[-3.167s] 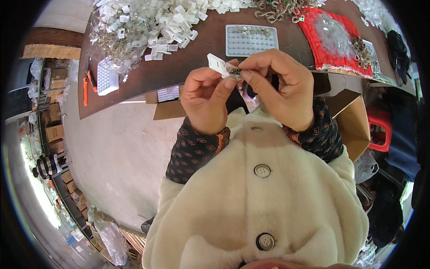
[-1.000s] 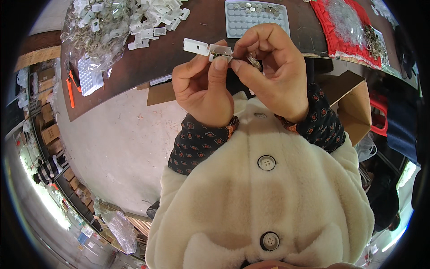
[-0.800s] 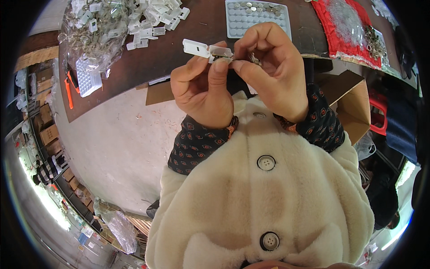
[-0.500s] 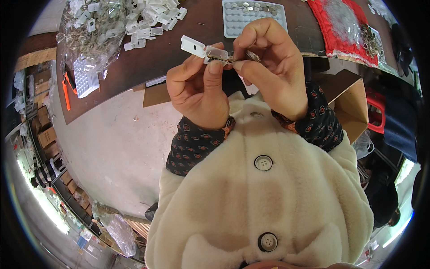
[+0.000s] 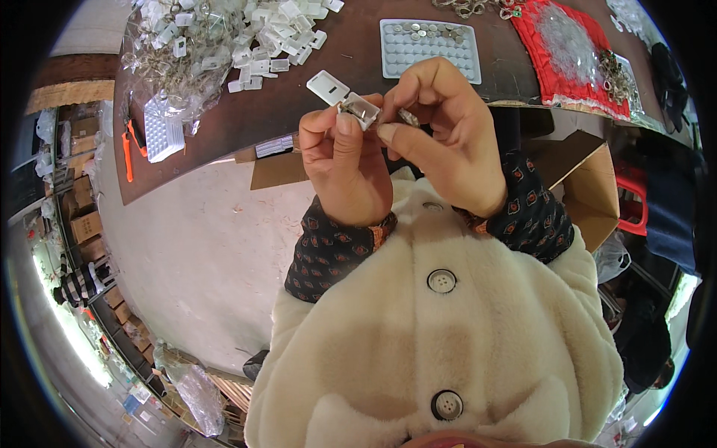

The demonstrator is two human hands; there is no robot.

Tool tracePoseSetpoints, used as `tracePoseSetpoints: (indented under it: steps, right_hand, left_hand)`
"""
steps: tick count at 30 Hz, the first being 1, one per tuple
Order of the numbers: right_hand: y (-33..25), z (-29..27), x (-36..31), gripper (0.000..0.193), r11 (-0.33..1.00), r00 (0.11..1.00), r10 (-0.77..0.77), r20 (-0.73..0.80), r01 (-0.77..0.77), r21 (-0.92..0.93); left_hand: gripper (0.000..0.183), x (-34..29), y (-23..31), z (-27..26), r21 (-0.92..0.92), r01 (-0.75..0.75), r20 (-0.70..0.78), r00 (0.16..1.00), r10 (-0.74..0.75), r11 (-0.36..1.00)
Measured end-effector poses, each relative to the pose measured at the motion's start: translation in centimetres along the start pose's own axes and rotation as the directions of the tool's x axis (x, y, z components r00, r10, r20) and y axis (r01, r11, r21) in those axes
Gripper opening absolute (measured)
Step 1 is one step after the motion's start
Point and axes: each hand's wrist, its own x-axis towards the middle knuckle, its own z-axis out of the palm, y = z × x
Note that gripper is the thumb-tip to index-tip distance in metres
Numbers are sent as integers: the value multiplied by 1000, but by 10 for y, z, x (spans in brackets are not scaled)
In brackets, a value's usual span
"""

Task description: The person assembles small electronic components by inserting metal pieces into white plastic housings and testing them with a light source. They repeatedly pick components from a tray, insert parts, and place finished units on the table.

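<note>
My left hand (image 5: 347, 175) pinches a small white plastic case (image 5: 361, 110) between thumb and fingers, above the table's front edge. Its lid (image 5: 328, 87) is flipped open to the upper left, and a small metal strip shows inside. Close by on the right, my right hand (image 5: 459, 145) has its thumb and index finger bent toward the case. A small shiny silver disc (image 5: 408, 117) sits between the fingers of that hand. Whether its fingertips also hold something at the case's edge is too small to tell.
Beyond my hands lies a pale blister tray (image 5: 388, 56) with several silver discs. Left are piled white cases (image 5: 280, 45), a clear bag of metal-ringed pieces (image 5: 179, 56), stacked trays (image 5: 164, 138) and orange-handled pliers (image 5: 127, 153). Right are a red pad (image 5: 534, 52) and cardboard box (image 5: 594, 183).
The case has turned in my left hand so its inside shows more. My right fingertips have drawn back slightly from it. The whole view has shifted a little.
</note>
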Motion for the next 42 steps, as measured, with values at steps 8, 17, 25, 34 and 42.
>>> tracePoseSetpoints:
  steps: [8, 17, 25, 34, 42]
  right_hand:
    - [10, -8, 4, 27, 482, 750, -600, 279, 617, -622]
    - [8, -33, 7, 33, 459, 824, -497, 273, 516, -723]
    - [14, -50, 12, 18, 635, 927, -341, 156, 350, -689]
    - [52, -86, 71, 16, 492, 931, -363, -36, 159, -856]
    - [64, -89, 78, 14, 342, 965, -262, -5, 88, -936]
  left_hand:
    - [14, 2, 0, -4, -94, 128, 12, 992, -127, 987]
    - [16, 14, -15, -9, -38, 102, 40, 994, -100, 994]
    - [14, 22, -29, -16, 122, 191, 101, 974, -203, 974]
    - [15, 38, -30, -20, 90, 281, 3, 959, -282, 956]
    - [15, 40, -24, -29, 75, 294, -45, 955, -292, 953]
